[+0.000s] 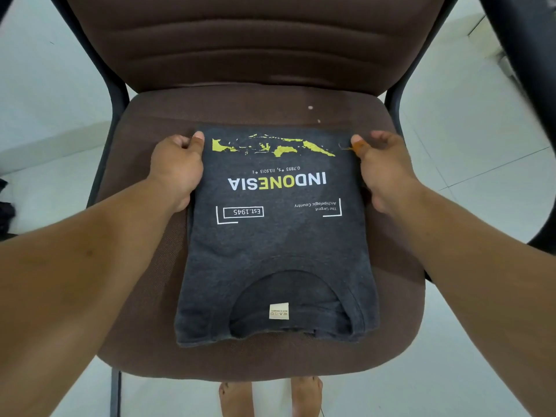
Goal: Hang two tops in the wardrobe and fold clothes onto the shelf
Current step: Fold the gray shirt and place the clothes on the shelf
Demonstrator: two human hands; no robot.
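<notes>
A dark grey T-shirt (276, 236) lies folded into a neat rectangle in the middle of the brown chair seat (144, 296), and that seat is the anchor for everything here. The shirt's collar and its small cream label (279, 311) sit at the seat's front edge, nearest the person, while the printed yellow map (270, 145) and the word INDONESIA, upside down from this angle, point toward the padded backrest (255, 46) that rises behind the seat. The left hand (177, 170) is at the shirt's far left corner, fingers curled under the folded edge and thumb pressed on top, pinching the cloth. The right hand (382, 167) mirrors it at the far right corner, thumb on the fabric and fingers tucked around the side, gripping that edge too. Both forearms reach in over the seat's front corners. The shirt lies flat against the seat, its layers stacked evenly. Two pale specks (310, 108) sit on the bare upholstery between shirt and backrest. Below the seat's front edge, two bare feet (270, 395) stand on the white tiled floor (481, 130).
</notes>
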